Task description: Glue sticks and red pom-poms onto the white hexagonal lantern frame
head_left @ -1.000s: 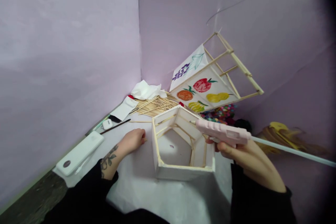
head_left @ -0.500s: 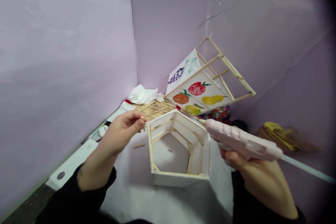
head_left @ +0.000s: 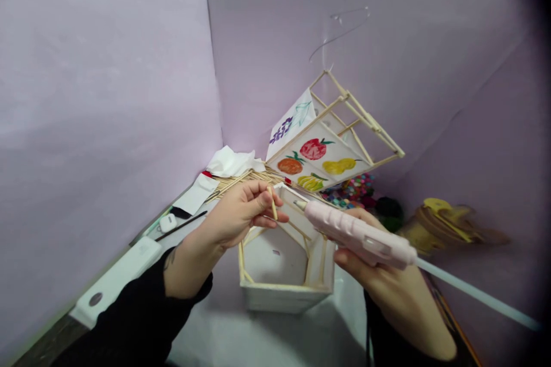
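Between the thumb and fingers of my left hand (head_left: 247,209) is a short wooden stick (head_left: 272,203), held nearly upright. My right hand (head_left: 379,275) grips a pale pink hot glue gun (head_left: 357,232), its nozzle pointing left, a short gap from the stick. A long white glue stick (head_left: 473,292) trails from the gun's rear. Below both hands stands a five-sided white box (head_left: 286,296) with wooden sticks along its edges and inner walls; my left hand covers part of its far left rim.
Behind the box, a stick-framed lantern (head_left: 327,149) with painted fruit leans at the back, a bent wire (head_left: 338,34) above it. Loose sticks (head_left: 232,180) and white tissue (head_left: 235,161) lie back left. A white power strip-like bar (head_left: 120,278) is at left; yellow and brown rolls (head_left: 439,221) are at right.
My left hand has moved right, over the box's rim, with the stick. The glue gun has shifted left, bringing its nozzle near the stick. The view has tilted slightly.
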Demonstrator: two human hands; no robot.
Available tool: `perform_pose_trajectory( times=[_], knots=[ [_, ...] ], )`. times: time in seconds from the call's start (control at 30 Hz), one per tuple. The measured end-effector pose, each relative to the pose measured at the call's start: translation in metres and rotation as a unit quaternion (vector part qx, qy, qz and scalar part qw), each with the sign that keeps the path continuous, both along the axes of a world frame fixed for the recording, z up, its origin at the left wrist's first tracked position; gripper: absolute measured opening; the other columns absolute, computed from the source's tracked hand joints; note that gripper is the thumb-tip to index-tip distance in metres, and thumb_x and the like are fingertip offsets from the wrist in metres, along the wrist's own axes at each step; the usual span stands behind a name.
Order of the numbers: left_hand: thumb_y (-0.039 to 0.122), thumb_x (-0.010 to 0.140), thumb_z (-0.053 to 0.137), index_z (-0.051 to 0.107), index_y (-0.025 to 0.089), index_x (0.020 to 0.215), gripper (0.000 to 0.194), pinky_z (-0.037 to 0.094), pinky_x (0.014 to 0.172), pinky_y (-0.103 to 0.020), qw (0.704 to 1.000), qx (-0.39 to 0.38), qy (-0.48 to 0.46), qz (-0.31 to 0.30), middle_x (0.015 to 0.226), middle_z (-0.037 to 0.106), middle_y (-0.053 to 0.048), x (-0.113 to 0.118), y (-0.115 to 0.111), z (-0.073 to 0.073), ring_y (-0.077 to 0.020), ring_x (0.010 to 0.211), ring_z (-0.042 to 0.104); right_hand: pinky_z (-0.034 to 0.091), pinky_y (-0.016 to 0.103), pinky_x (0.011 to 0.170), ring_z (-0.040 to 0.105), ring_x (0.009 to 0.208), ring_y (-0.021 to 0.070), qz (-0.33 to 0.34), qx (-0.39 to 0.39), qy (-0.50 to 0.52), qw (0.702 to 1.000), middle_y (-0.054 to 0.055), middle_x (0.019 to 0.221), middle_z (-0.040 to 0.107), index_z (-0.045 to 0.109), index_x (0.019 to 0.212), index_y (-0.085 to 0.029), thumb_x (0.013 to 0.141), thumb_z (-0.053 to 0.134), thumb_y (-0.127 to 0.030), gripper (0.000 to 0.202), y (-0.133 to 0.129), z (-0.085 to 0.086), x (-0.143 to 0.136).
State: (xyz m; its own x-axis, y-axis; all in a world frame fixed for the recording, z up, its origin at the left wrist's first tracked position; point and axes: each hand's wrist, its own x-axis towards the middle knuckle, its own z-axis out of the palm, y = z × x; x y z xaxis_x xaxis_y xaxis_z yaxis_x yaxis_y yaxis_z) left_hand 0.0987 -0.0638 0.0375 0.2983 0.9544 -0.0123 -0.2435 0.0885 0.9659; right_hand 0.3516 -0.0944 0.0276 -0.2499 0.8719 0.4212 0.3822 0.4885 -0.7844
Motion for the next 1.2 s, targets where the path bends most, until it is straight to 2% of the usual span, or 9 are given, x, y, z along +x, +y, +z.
perform_pose_trajectory(
  times=[0.1, 0.17, 0.3, 0.47, 0.57, 0.73, 0.87, 1.03, 1.2],
  knots=[
    [0.047, 0.071, 0.089, 0.061, 0.015, 0.084, 0.044, 0.057, 0.066, -0.021, 1.000, 0.010, -0.007, -0.009, 0.084, 0.070, -0.002, 0.003, 0.001, -0.002, -0.0139, 0.073, 0.074, 0.053, 0.029, 0.063, 0.066, 0.075, 0.0226, -0.032, 0.019, -0.008, 0.999, 0.005, 0.092, 0.069, 0.067, 0.097, -0.023, 0.083, 0.072, -0.057, 0.036, -0.002, -0.003, -0.001],
    [0.043, 0.071, 0.090, 0.063, 0.015, 0.085, 0.041, 0.058, 0.069, -0.022, 1.000, 0.022, 0.002, -0.010, 0.084, 0.072, -0.003, 0.004, 0.001, -0.006, -0.0142, 0.073, 0.074, 0.053, 0.028, 0.065, 0.065, 0.074, 0.0210, -0.042, 0.040, -0.010, 0.998, 0.004, 0.093, 0.068, 0.069, 0.088, -0.023, 0.085, 0.071, -0.055, 0.033, -0.004, -0.004, -0.001],
    [0.039, 0.072, 0.088, 0.069, 0.014, 0.086, 0.035, 0.057, 0.065, -0.023, 0.999, 0.048, 0.018, 0.017, 0.077, 0.074, -0.004, 0.003, -0.005, -0.012, -0.0156, 0.071, 0.074, 0.052, 0.025, 0.057, 0.065, 0.071, 0.0195, -0.013, 0.074, -0.014, 0.997, 0.004, 0.087, 0.067, 0.062, 0.072, -0.023, 0.088, 0.068, -0.048, 0.030, -0.006, 0.001, 0.001],
    [0.030, 0.074, 0.087, 0.073, 0.016, 0.082, 0.021, 0.056, 0.071, -0.024, 0.994, 0.103, 0.033, 0.019, 0.079, 0.075, -0.003, 0.002, -0.010, -0.010, -0.0145, 0.075, 0.071, 0.053, 0.027, 0.060, 0.064, 0.068, 0.0197, 0.002, 0.095, -0.066, 0.993, 0.003, 0.079, 0.066, 0.061, 0.068, -0.024, 0.089, 0.067, -0.045, 0.031, -0.006, 0.003, -0.003],
    [0.028, 0.077, 0.084, 0.075, 0.016, 0.077, 0.016, 0.053, 0.066, -0.022, 0.992, 0.119, 0.034, 0.003, 0.074, 0.073, -0.003, 0.001, -0.010, -0.008, -0.0118, 0.069, 0.067, 0.052, 0.028, 0.060, 0.064, 0.069, 0.0199, 0.003, 0.116, -0.066, 0.991, 0.003, 0.078, 0.066, 0.063, 0.071, -0.024, 0.091, 0.066, -0.047, 0.031, -0.005, 0.000, -0.007],
    [0.028, 0.074, 0.085, 0.077, 0.014, 0.076, 0.016, 0.049, 0.058, -0.019, 0.995, 0.085, 0.054, 0.000, 0.069, 0.071, -0.003, 0.002, -0.011, -0.006, -0.0099, 0.061, 0.061, 0.049, 0.026, 0.057, 0.061, 0.065, 0.0178, 0.002, 0.125, -0.082, 0.989, 0.001, 0.076, 0.064, 0.064, 0.075, -0.024, 0.093, 0.064, -0.044, 0.027, -0.003, -0.002, -0.011],
    [0.026, 0.073, 0.086, 0.077, 0.014, 0.074, 0.015, 0.050, 0.058, -0.017, 0.998, 0.053, 0.017, -0.012, 0.066, 0.071, -0.002, 0.003, -0.012, -0.005, -0.0086, 0.059, 0.062, 0.050, 0.027, 0.059, 0.060, 0.065, 0.0183, 0.000, 0.132, -0.109, 0.985, 0.000, 0.072, 0.061, 0.063, 0.076, -0.025, 0.095, 0.062, -0.041, 0.024, -0.004, -0.002, -0.009],
    [0.027, 0.070, 0.090, 0.077, 0.016, 0.078, 0.019, 0.052, 0.059, -0.016, 0.999, 0.041, -0.030, -0.014, 0.068, 0.073, -0.002, 0.004, -0.011, -0.007, -0.0082, 0.060, 0.065, 0.047, 0.026, 0.054, 0.054, 0.055, 0.0149, 0.004, 0.128, -0.102, 0.986, -0.002, 0.072, 0.060, 0.063, 0.078, -0.026, 0.094, 0.063, -0.040, 0.022, -0.005, -0.003, -0.008],
    [0.027, 0.071, 0.089, 0.078, 0.017, 0.079, 0.017, 0.052, 0.059, -0.014, 0.998, 0.047, -0.031, -0.019, 0.067, 0.074, -0.001, 0.004, -0.011, -0.009, -0.0073, 0.059, 0.065, 0.047, 0.023, 0.056, 0.059, 0.062, 0.0144, -0.002, 0.125, -0.083, 0.989, -0.003, 0.077, 0.061, 0.062, 0.076, -0.026, 0.093, 0.064, -0.039, 0.022, -0.005, -0.003, -0.010]
  ],
)
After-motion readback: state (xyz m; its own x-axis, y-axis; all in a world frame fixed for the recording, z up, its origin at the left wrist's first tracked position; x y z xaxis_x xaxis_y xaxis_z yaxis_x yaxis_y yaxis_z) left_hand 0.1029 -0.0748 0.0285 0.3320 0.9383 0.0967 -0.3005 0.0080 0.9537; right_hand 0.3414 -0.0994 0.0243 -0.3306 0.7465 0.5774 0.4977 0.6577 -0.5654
